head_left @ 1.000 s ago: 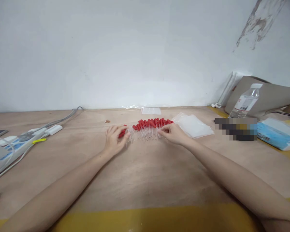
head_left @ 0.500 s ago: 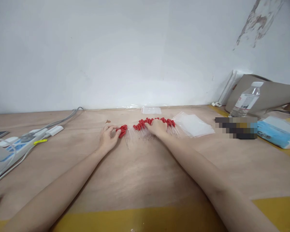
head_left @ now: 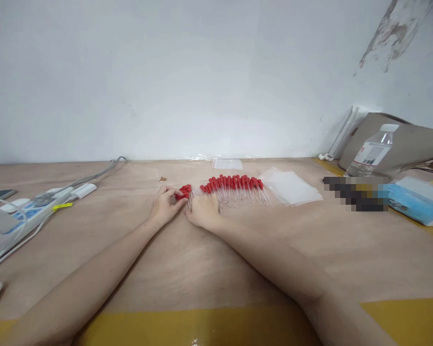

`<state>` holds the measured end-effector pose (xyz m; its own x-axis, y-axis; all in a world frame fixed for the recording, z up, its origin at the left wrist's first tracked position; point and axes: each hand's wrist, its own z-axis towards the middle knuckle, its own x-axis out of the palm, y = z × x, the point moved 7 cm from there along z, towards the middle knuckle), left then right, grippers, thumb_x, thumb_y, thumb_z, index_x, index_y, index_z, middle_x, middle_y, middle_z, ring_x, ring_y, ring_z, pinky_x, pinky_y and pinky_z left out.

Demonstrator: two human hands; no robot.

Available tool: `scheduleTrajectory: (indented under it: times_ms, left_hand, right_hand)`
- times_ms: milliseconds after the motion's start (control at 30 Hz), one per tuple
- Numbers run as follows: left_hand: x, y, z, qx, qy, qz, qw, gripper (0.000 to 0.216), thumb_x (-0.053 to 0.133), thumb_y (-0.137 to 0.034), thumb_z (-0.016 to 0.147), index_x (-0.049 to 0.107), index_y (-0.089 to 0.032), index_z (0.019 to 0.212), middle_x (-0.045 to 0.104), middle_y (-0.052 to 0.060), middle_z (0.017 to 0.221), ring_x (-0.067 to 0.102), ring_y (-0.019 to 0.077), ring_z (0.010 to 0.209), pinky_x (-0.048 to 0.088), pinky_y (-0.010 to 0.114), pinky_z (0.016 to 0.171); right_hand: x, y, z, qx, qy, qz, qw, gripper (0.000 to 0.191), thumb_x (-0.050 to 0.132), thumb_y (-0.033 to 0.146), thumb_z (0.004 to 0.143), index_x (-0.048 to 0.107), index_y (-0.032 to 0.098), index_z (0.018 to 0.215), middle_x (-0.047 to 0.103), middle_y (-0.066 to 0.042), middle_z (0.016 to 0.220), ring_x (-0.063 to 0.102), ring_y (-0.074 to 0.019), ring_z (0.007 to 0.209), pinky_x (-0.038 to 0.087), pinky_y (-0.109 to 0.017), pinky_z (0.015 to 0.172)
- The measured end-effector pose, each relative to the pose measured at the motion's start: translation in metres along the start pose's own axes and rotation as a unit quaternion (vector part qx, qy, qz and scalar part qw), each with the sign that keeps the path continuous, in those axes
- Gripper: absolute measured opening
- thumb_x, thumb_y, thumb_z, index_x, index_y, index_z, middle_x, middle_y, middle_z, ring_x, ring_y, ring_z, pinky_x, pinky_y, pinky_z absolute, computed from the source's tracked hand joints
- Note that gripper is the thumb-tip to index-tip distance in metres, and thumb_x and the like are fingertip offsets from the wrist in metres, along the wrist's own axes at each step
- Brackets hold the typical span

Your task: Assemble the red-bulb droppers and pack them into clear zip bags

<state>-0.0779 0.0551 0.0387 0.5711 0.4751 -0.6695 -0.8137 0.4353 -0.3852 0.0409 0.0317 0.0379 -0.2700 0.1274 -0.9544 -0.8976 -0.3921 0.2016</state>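
Observation:
My left hand (head_left: 165, 205) is closed around the red ends of a small bunch of droppers (head_left: 184, 191), with their thin clear stems pointing right and toward me. Close beside it, my right hand (head_left: 204, 209) is bent over the clear stems of that bunch, fingers curled down. Its fingertips are mostly hidden, so I cannot tell exactly what they pinch. To the right, a row of more red-bulbed droppers (head_left: 238, 182) lies side by side on the paper-covered table, bulbs toward the wall.
Clear plastic bags (head_left: 292, 187) lie right of the row, and a small bag (head_left: 227, 164) lies near the wall. A water bottle (head_left: 371, 154) and a blue pack (head_left: 416, 204) stand at the right. A power strip (head_left: 25, 216) with cables lies at the left.
My right hand has moved left and toward me, from the dropper row to the stems beside my left hand. The row is now uncovered. My left hand has stayed nearly in place.

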Motion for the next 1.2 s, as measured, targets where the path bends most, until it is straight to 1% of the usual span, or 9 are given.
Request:
scheduleTrajectory:
  times_ms: [100,300,400,533,700,867,1000,1133,1200]
  left_hand:
    - [0.004,0.0,-0.001,-0.012,0.031,0.014,0.999,0.018,0.061,-0.036,0.069,0.061,-0.019,0.074,0.052,0.001,0.076,0.052,0.0142,0.068,0.045,0.027,0.064]
    - [0.01,-0.004,-0.002,0.019,0.065,0.01,0.998,0.019,0.053,-0.036,0.075,0.058,-0.018,0.075,0.054,0.001,0.075,0.052,0.0118,0.06,0.045,0.026,0.061]
    - [0.009,-0.007,-0.003,0.029,0.06,0.023,0.997,0.019,0.05,-0.036,0.077,0.056,-0.018,0.075,0.053,0.001,0.075,0.052,0.0125,0.061,0.044,0.027,0.061]
    - [0.006,-0.013,-0.004,0.041,0.055,0.026,0.997,0.017,0.046,-0.034,0.079,0.053,-0.018,0.075,0.053,0.002,0.076,0.052,0.0134,0.064,0.043,0.026,0.062]
    - [0.006,-0.013,-0.004,0.043,0.067,0.028,0.996,0.016,0.046,-0.033,0.08,0.052,-0.018,0.076,0.054,0.002,0.076,0.052,0.0144,0.066,0.042,0.027,0.063]
    - [0.004,-0.015,-0.004,0.036,0.062,0.027,0.997,0.018,0.046,-0.034,0.08,0.051,-0.018,0.075,0.055,0.002,0.078,0.052,0.0146,0.067,0.043,0.027,0.063]
    - [0.005,-0.036,-0.011,0.048,0.071,-0.002,0.996,0.015,0.044,-0.032,0.082,0.05,-0.018,0.083,0.058,0.003,0.083,0.055,0.0157,0.073,0.044,0.028,0.067]
    - [0.013,-0.077,-0.025,0.125,0.087,-0.049,0.987,0.018,0.04,-0.026,0.085,0.048,-0.017,0.099,0.059,0.005,0.089,0.056,0.0168,0.082,0.044,0.029,0.072]
    - [0.018,-0.094,-0.031,0.164,0.101,-0.07,0.979,0.022,0.039,-0.023,0.086,0.048,-0.017,0.105,0.057,0.007,0.095,0.054,0.017,0.088,0.044,0.03,0.076]
  right_hand:
    - [-0.003,-0.004,-0.006,0.006,0.026,0.004,1.0,0.024,0.049,0.034,0.075,0.062,0.015,0.081,0.065,-0.012,0.084,0.059,-0.0241,0.08,0.033,-0.042,0.081]
    - [-0.01,-0.03,-0.041,-0.005,0.092,0.066,0.994,0.017,0.054,0.031,0.072,0.061,0.02,0.062,0.065,-0.005,0.075,0.058,-0.0212,0.077,0.035,-0.04,0.08]
    - [-0.014,-0.04,-0.045,0.004,0.055,0.095,0.994,0.022,0.055,0.04,0.072,0.062,0.02,0.065,0.065,-0.004,0.073,0.058,-0.0194,0.074,0.033,-0.039,0.081]
    - [-0.01,-0.03,-0.031,0.015,0.008,0.083,0.996,0.036,0.051,0.054,0.071,0.062,0.019,0.07,0.065,-0.004,0.073,0.058,-0.0203,0.074,0.03,-0.044,0.084]
    - [-0.004,-0.018,-0.025,0.018,0.016,0.054,0.998,0.023,0.05,0.037,0.075,0.062,0.019,0.067,0.065,-0.006,0.074,0.058,-0.0212,0.074,0.033,-0.042,0.08]
    - [-0.017,-0.055,-0.056,0.004,0.077,0.087,0.993,0.019,0.056,0.033,0.071,0.06,0.018,0.06,0.064,-0.004,0.067,0.057,-0.0179,0.068,0.037,-0.032,0.07]
    - [-0.026,-0.096,-0.076,0.031,0.152,0.17,0.973,0.011,0.062,0.028,0.067,0.058,0.018,0.067,0.062,-0.001,0.067,0.053,-0.0119,0.059,0.035,-0.022,0.05]
    - [-0.033,-0.103,-0.076,-0.015,0.062,0.208,0.976,0.026,0.068,0.034,0.062,0.058,0.018,0.079,0.06,-0.002,0.078,0.052,-0.0124,0.068,0.037,-0.022,0.056]
    - [-0.027,-0.1,-0.077,-0.039,0.028,0.217,0.975,0.019,0.066,0.031,0.066,0.057,0.017,0.076,0.059,-0.002,0.079,0.051,-0.0132,0.072,0.038,-0.023,0.061]
